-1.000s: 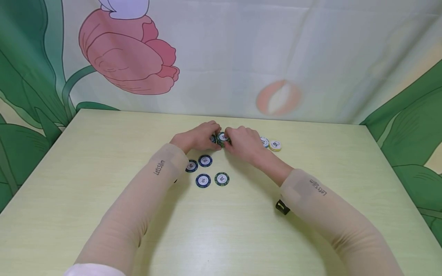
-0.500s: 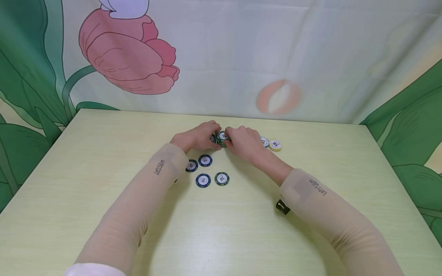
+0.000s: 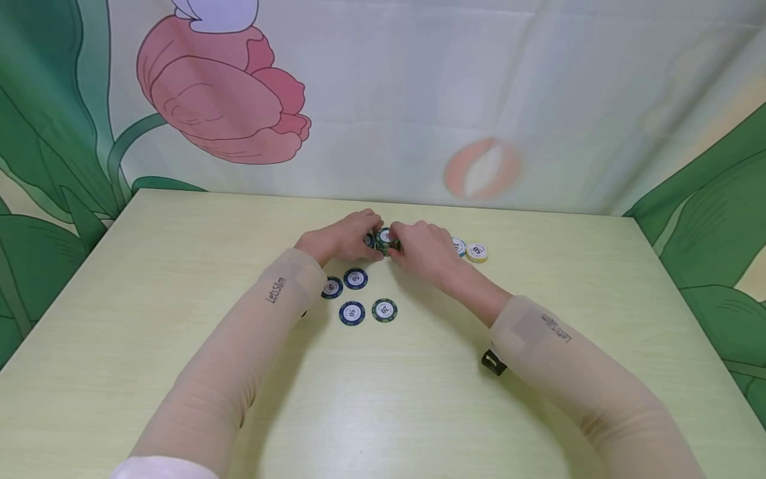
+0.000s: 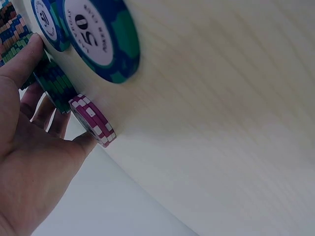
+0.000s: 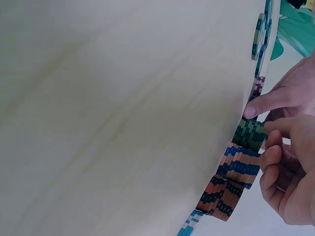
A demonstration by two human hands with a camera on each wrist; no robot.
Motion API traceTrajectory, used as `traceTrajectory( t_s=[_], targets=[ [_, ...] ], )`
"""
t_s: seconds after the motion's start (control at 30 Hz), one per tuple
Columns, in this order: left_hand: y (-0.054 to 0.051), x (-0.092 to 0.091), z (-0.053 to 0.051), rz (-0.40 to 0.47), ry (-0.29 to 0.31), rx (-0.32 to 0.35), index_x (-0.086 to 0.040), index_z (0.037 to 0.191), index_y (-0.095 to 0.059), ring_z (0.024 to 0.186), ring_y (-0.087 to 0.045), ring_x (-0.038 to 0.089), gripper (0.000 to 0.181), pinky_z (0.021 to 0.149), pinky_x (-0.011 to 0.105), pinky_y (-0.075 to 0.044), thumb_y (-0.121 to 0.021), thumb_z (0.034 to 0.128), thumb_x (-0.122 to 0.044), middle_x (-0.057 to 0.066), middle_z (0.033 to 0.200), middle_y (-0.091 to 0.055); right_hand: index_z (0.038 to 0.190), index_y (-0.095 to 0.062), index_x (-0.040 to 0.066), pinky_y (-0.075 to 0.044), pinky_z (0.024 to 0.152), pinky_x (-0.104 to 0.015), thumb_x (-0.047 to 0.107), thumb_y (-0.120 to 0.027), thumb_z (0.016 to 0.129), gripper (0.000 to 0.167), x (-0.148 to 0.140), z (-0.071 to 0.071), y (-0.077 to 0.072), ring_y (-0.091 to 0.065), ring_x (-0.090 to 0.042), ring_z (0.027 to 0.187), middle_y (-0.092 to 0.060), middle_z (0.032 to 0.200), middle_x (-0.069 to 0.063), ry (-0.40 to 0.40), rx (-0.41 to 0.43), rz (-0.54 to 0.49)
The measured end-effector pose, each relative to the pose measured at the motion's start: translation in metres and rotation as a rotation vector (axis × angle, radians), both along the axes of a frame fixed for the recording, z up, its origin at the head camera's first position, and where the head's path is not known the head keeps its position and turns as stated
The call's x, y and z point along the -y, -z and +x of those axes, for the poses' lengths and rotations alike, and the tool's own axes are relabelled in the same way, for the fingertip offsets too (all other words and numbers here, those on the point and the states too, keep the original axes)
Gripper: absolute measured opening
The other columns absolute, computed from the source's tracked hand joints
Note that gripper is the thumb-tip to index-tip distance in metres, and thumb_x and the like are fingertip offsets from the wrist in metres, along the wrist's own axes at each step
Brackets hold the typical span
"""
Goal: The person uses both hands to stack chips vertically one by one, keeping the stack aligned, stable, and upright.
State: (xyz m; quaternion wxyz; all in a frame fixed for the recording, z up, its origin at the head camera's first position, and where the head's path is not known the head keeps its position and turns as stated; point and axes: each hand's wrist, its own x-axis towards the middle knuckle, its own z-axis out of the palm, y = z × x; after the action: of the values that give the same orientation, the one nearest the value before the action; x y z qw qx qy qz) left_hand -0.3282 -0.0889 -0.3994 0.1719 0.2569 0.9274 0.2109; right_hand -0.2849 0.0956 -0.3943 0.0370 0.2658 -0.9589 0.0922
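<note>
A stack of green poker chips (image 3: 385,236) stands between my hands near the table's far edge. My left hand (image 3: 347,237) curls from the left round a dark blue-green stack of poker chips (image 4: 55,87), its thumb reaching to the green stack. Its little finger touches a short purple-and-white stack (image 4: 93,119). My right hand (image 3: 426,249) curls in from the right, fingertips and thumb at the green stack's upper edge. In the right wrist view, the green stack (image 5: 249,132) adjoins a blue-and-tan stack (image 5: 238,164). The fingers hide part of the stacks.
Loose poker chips lie nearer me: blue ones (image 3: 352,313) and a green one (image 3: 384,310). Right of my right hand are a light blue stack (image 3: 459,247) and a yellow stack (image 3: 477,252). Black-and-orange stacks (image 5: 220,196) continue the row. A printed curtain (image 3: 383,100) hangs behind the table.
My right hand and forearm have shifted slightly right and toward me, and a little more of the green stack's top shows. My left hand and the loose chips have stayed put.
</note>
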Motion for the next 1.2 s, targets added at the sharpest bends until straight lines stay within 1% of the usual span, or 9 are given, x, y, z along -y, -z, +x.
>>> traceTrajectory(
  t_s=[0.1,0.2,0.33,0.47,0.6,0.73,0.87,1.2],
  targets=[
    [0.001,0.000,0.000,0.002,-0.006,0.009,-0.001,0.127,-0.055,0.118,-0.048,0.026,0.041,0.108,0.037,-0.041,-0.075,0.0960,-0.019,0.011,0.128,-0.050,0.103,-0.072,0.011,-0.053,0.058,-0.036,0.029,-0.074,0.096,0.019,0.000,0.005,-0.003,-0.062,-0.019,0.070,-0.071,0.086,-0.003,-0.028,0.013,0.024],
    [0.002,-0.001,-0.001,-0.002,-0.011,0.013,-0.002,0.129,-0.055,0.118,-0.048,0.026,0.043,0.109,0.037,-0.041,-0.076,0.0958,-0.019,0.011,0.129,-0.051,0.097,-0.073,0.015,-0.054,0.059,-0.038,0.036,-0.076,0.094,0.021,0.000,0.009,-0.005,-0.063,-0.018,0.072,-0.070,0.086,-0.001,-0.051,0.033,0.066],
    [0.002,-0.001,-0.001,-0.003,-0.014,0.015,-0.002,0.130,-0.055,0.119,-0.048,0.026,0.044,0.110,0.037,-0.040,-0.076,0.0954,-0.020,0.011,0.130,-0.051,0.091,-0.072,0.019,-0.050,0.059,-0.036,0.043,-0.077,0.091,0.025,0.000,0.014,-0.006,-0.061,-0.017,0.071,-0.067,0.082,0.003,-0.054,0.124,0.104],
    [0.002,-0.001,-0.001,0.003,-0.014,0.018,-0.002,0.130,-0.055,0.120,-0.048,0.026,0.045,0.110,0.037,-0.040,-0.077,0.0951,-0.020,0.011,0.130,-0.051,0.083,-0.069,0.020,-0.047,0.058,-0.032,0.047,-0.080,0.088,0.029,-0.001,0.018,-0.006,-0.059,-0.016,0.069,-0.064,0.075,0.007,-0.059,0.206,0.103],
    [0.002,-0.001,-0.001,-0.003,-0.018,0.020,-0.003,0.131,-0.055,0.121,-0.047,0.026,0.045,0.111,0.037,-0.040,-0.076,0.0954,-0.021,0.011,0.131,-0.051,0.076,-0.068,0.021,-0.049,0.058,-0.032,0.048,-0.083,0.084,0.032,-0.001,0.023,-0.009,-0.060,-0.014,0.069,-0.063,0.070,0.009,-0.091,0.249,0.090],
    [0.002,-0.002,-0.001,-0.019,-0.022,0.015,-0.003,0.132,-0.054,0.123,-0.047,0.026,0.047,0.112,0.038,-0.039,-0.076,0.0958,-0.022,0.011,0.134,-0.051,0.073,-0.069,0.023,-0.049,0.059,-0.032,0.053,-0.084,0.081,0.035,0.001,0.028,-0.013,-0.060,-0.013,0.070,-0.064,0.067,0.011,-0.124,0.299,0.134],
    [0.003,-0.002,-0.002,-0.032,-0.022,0.014,-0.003,0.134,-0.053,0.124,-0.046,0.026,0.049,0.113,0.038,-0.038,-0.075,0.0961,-0.023,0.011,0.136,-0.050,0.073,-0.069,0.023,-0.050,0.058,-0.033,0.057,-0.082,0.082,0.037,0.002,0.032,-0.014,-0.061,-0.014,0.068,-0.064,0.066,0.010,-0.132,0.350,0.173],
    [0.003,-0.002,-0.002,-0.042,-0.015,0.005,-0.003,0.136,-0.052,0.125,-0.046,0.026,0.051,0.114,0.038,-0.037,-0.075,0.0963,-0.025,0.012,0.137,-0.049,0.072,-0.069,0.024,-0.051,0.059,-0.033,0.054,-0.083,0.082,0.035,0.001,0.032,-0.014,-0.061,-0.015,0.071,-0.064,0.068,0.010,-0.121,0.341,0.163]
  ],
)
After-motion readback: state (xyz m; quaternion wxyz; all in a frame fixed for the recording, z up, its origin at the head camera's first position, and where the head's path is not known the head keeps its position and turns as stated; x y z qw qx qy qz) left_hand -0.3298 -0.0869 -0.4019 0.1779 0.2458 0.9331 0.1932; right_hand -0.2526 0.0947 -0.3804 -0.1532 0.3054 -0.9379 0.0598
